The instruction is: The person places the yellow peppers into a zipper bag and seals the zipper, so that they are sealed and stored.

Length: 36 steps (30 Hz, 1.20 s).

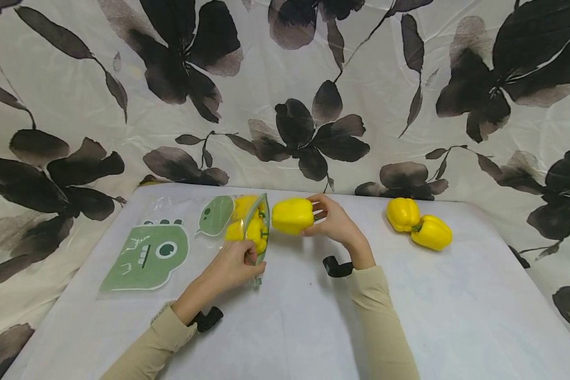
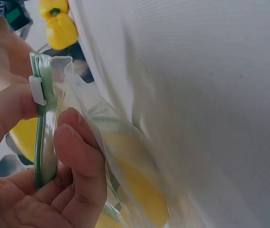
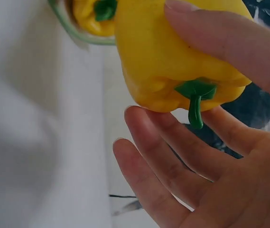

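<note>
My right hand (image 1: 331, 220) holds a yellow bell pepper (image 1: 292, 216) between thumb and fingers, its green stem (image 3: 196, 107) toward the palm. Just left of that pepper is the mouth of a clear zip bag (image 1: 265, 248), edged in green. With curled fingers my left hand (image 1: 234, 262) pinches the near side of the bag's mouth, close to a white slider (image 2: 37, 90). Inside the bag lie yellow peppers (image 1: 255, 234), partly hidden by the film and the green rim. The held pepper is outside the opening.
Two more yellow bell peppers (image 1: 431, 233) lie touching at the right of the white table (image 1: 461, 311). A flat clear bag with a green monster print (image 1: 147, 256) lies at the left. Behind the table hangs a floral cloth (image 1: 247, 79).
</note>
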{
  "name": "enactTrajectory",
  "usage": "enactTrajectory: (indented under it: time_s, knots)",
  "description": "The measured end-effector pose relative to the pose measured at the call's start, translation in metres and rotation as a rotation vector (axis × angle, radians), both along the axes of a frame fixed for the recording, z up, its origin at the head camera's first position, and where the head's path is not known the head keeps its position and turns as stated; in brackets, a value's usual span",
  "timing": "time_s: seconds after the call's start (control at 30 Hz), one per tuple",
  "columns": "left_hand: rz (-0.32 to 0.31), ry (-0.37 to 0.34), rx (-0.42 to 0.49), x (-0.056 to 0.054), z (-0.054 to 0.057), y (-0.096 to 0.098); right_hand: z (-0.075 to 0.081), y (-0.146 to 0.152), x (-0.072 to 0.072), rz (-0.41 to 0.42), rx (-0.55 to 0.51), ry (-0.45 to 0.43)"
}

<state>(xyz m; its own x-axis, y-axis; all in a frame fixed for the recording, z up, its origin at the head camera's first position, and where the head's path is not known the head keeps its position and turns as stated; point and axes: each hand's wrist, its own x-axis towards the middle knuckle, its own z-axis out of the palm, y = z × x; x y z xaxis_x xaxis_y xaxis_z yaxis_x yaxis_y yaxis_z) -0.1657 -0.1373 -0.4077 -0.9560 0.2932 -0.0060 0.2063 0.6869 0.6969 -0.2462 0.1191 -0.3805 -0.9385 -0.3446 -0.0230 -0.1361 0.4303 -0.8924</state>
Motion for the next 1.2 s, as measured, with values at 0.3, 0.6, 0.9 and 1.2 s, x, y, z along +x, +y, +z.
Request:
enactTrajectory:
  time_s: [0.3, 0.6, 0.9, 1.2]
  knots:
    - [-0.01, 0.024, 0.006, 0.0, -0.002, -0.001, -0.025, -0.002, -0.004, 0.086, -0.05, -0.062]
    - [-0.008, 0.043, -0.017, -0.002, 0.0, 0.0, -0.033, -0.014, -0.004, 0.069, -0.071, -0.081]
    - [-0.025, 0.068, -0.01, -0.002, -0.003, -0.001, -0.038, -0.027, 0.0, 0.076, -0.084, -0.085]
    - [-0.037, 0.088, -0.006, -0.002, -0.002, -0.001, -0.036, -0.046, 0.008, 0.057, -0.032, -0.037]
